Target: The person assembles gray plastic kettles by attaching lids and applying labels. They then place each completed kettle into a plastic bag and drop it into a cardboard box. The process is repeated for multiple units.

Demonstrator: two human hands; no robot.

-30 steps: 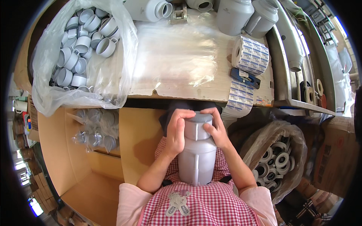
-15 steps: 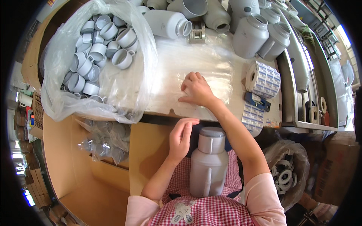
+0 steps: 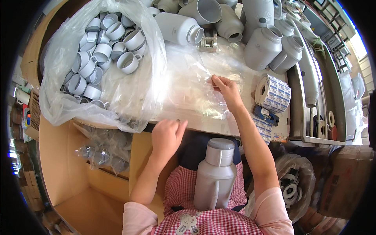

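Observation:
A grey plastic bottle (image 3: 214, 181) with a screw cap stands upright on my lap against my red checked apron, and neither hand holds it. My right hand (image 3: 226, 89) reaches over the table and pinches the top sheet of a stack of clear plastic bags (image 3: 188, 84). My left hand (image 3: 166, 134) is at the table's front edge (image 3: 203, 127), fingers loosely curled, close to the near edge of the plastic; nothing shows in it.
A big clear bag of grey handled caps (image 3: 103, 51) fills the table's left. Grey bottles (image 3: 263, 46) stand and lie at the back. A label roll (image 3: 274, 94) and a blue tool (image 3: 265, 114) are at the right. Cardboard box (image 3: 74, 184) lower left; bag of white rings (image 3: 291, 190) lower right.
Both hands let go of the bottle, which now rests on my lap. My right hand went up onto the plastic bags, and my left hand rose to the table edge.

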